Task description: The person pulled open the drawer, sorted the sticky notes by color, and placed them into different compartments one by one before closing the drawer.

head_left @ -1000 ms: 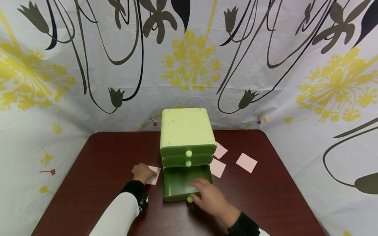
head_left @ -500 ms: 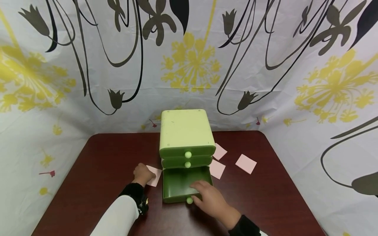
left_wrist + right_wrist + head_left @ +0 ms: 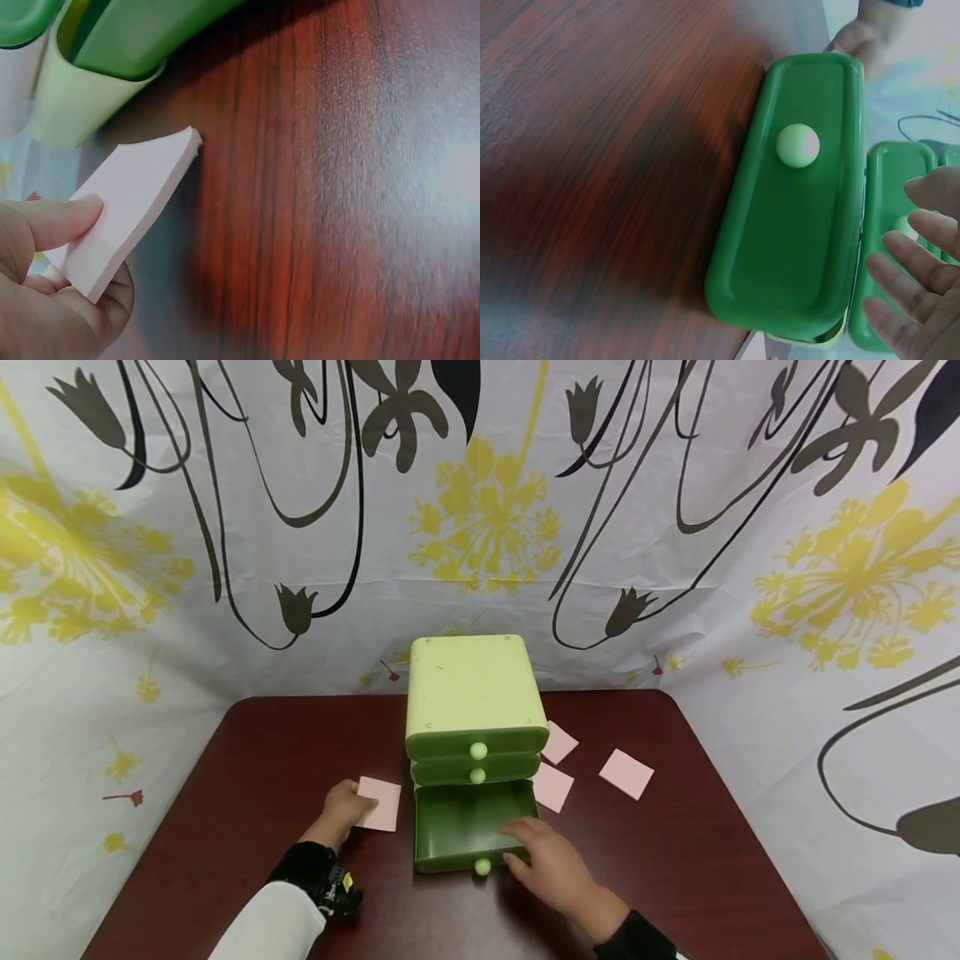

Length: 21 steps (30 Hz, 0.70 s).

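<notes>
My left hand (image 3: 344,808) pinches a pale pink sticky note pad (image 3: 129,196) between thumb and fingers, left of a small green drawer unit (image 3: 477,683). In the left wrist view the pad is tilted, its thick edge showing, with the thumb (image 3: 67,220) on its face. The bottom drawer (image 3: 465,827) is pulled out and nothing shows in the visible part of it. Over that drawer's front right corner hovers my right hand (image 3: 557,870), fingers relaxed and holding nothing. A round light green knob (image 3: 798,145) sits on the drawer front.
Several more pink pads lie right of the unit, one pad (image 3: 626,774) standing apart and others partly behind the cabinet. Two upper drawers (image 3: 477,768) are pushed in. A patterned white cloth (image 3: 487,527) hangs behind the dark wooden table (image 3: 285,735).
My left hand has drawn back left, now holding the pink pad, which has moved left from beside the drawer. The right hand has shifted slightly right.
</notes>
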Each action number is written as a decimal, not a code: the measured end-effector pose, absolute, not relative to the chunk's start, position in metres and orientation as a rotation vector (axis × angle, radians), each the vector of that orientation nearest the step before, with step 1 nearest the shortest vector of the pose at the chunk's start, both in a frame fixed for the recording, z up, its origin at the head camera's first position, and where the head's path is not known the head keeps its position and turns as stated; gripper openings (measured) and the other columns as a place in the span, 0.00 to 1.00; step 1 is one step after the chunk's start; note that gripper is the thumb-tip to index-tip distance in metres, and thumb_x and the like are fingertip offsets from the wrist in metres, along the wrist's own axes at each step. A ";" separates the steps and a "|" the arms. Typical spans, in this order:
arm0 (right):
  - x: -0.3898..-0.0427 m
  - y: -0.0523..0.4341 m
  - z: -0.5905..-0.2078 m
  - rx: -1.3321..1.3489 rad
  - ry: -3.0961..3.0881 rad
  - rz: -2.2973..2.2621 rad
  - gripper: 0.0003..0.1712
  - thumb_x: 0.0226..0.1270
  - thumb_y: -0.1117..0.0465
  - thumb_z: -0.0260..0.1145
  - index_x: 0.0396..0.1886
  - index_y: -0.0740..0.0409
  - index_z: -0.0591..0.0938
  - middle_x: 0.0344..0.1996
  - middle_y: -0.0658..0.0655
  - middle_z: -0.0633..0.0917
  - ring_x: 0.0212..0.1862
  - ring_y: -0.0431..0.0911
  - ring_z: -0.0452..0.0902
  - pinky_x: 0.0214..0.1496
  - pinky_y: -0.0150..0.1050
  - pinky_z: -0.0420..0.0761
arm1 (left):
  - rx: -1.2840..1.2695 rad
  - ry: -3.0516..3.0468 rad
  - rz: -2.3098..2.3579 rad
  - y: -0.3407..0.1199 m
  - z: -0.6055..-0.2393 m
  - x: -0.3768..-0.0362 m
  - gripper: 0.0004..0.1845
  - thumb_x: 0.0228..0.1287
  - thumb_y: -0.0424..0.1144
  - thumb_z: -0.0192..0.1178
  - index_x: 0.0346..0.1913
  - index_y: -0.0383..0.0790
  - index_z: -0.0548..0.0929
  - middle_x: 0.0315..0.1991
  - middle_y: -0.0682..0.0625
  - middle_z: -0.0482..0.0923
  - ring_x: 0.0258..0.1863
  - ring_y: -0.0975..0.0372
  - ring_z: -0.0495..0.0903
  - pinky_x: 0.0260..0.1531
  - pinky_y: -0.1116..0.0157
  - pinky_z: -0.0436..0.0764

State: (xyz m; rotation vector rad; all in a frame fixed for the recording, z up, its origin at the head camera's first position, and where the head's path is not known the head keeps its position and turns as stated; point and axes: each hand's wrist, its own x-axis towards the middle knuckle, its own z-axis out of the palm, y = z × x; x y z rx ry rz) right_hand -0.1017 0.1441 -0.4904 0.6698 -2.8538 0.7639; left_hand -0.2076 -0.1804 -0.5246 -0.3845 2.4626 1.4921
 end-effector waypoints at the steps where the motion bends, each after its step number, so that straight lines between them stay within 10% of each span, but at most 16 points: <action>1: -0.101 0.146 -0.491 0.655 -2.856 0.770 0.20 0.60 0.61 0.69 0.53 0.58 0.81 0.51 0.55 0.81 0.54 0.50 0.78 0.53 0.46 0.80 | -0.388 2.470 1.499 -0.182 -0.523 -0.206 0.21 0.63 0.28 0.58 0.54 0.18 0.67 0.52 0.24 0.68 0.49 0.39 0.73 0.45 0.51 0.78; 6: -0.099 0.154 -0.494 0.601 -2.838 0.775 0.20 0.59 0.62 0.70 0.52 0.59 0.82 0.51 0.55 0.81 0.53 0.49 0.79 0.49 0.45 0.82 | -0.340 2.530 1.512 -0.192 -0.508 -0.193 0.14 0.62 0.28 0.60 0.47 0.23 0.71 0.41 0.32 0.75 0.35 0.51 0.78 0.30 0.62 0.79; 21: -0.095 0.161 -0.492 0.529 -2.822 0.851 0.18 0.59 0.64 0.70 0.50 0.59 0.81 0.47 0.54 0.82 0.32 0.40 0.78 0.34 0.33 0.80 | 0.061 2.660 1.450 -0.162 -0.462 -0.156 0.10 0.57 0.24 0.63 0.39 0.31 0.74 0.31 0.44 0.75 0.28 0.59 0.75 0.26 0.65 0.76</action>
